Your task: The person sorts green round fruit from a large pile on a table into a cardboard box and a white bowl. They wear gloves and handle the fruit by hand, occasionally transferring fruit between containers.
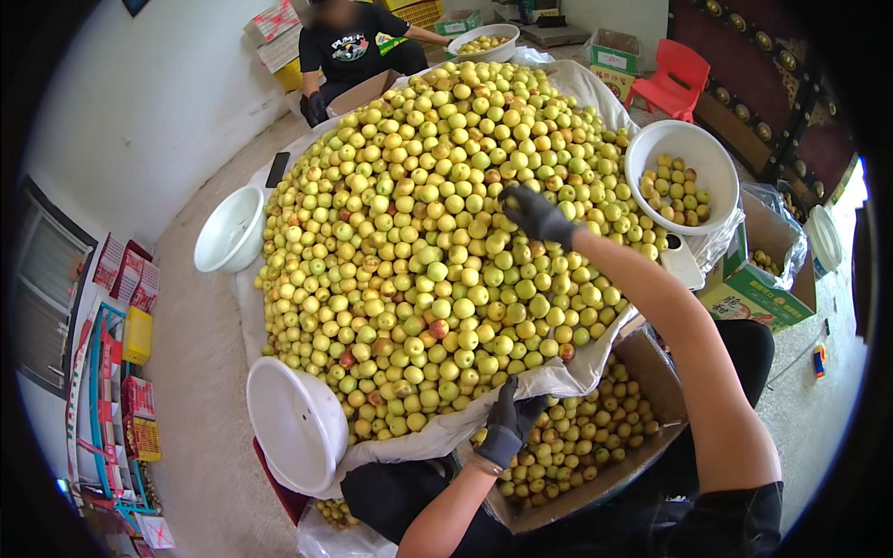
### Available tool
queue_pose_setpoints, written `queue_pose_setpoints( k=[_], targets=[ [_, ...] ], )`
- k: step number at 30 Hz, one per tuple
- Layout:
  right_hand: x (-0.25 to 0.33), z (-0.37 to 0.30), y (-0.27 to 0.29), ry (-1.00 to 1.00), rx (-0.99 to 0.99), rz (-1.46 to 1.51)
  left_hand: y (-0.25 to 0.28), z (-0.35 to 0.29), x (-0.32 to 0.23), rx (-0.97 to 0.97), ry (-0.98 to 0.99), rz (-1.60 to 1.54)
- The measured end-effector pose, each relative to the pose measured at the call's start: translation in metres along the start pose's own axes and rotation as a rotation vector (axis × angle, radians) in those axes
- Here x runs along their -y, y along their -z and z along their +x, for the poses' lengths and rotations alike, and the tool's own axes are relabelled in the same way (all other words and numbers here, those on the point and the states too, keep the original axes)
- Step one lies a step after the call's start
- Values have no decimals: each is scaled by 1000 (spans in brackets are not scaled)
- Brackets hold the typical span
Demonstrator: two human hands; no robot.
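A large heap of small round yellow-green fruits point(409, 251), some with reddish-brown patches, covers the sheeted table before me. My right hand point(539, 216), in a dark grey glove, reaches over the heap right of its middle. Its fingers are partly bent, apart and low over the fruits; their undersides are hidden. At the heap's near edge is my left hand point(510, 426), gloved likewise, beside the pale cloth sheet point(558, 377). Its fingers and thumb are spread, and I see no fruit in them. Just below it, a cardboard box point(656, 372) by my lap contains more such fruits.
White basins stand around the heap: one near left point(296, 423), one far left point(228, 228), and one at right point(716, 177) with fruits inside. A phone point(278, 169) lies at the left edge. Across sits another person point(349, 51). A red chair point(672, 79) stands behind.
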State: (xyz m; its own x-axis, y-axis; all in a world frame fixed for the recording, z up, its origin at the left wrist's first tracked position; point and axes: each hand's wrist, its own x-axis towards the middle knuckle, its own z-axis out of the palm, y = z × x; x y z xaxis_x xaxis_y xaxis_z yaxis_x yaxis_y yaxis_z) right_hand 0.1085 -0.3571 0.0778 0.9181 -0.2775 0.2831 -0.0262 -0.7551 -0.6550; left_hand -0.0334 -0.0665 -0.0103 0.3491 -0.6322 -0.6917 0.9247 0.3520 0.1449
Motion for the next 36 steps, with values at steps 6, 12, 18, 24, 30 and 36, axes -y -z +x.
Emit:
queue_pose_setpoints(
  k=[6,12,18,24,30,36],
  targets=[
    [-29,-25,37,-156,22,-105,-1,-1,4,38,0,33],
    [-58,43,83,-319,161,-695,3,5,1,67,26,-42],
    [-53,36,90,-274,329,-833,1,5,6,131,96,-9],
    [48,-122,42,-220,472,256,-50,-57,16,319,54,157],
    [23,-195,21,-522,78,749,0,-108,-18,300,-89,68],
    [1,-211,15,-26,191,315,120,-274,-88,383,-959,-228]
  ],
)
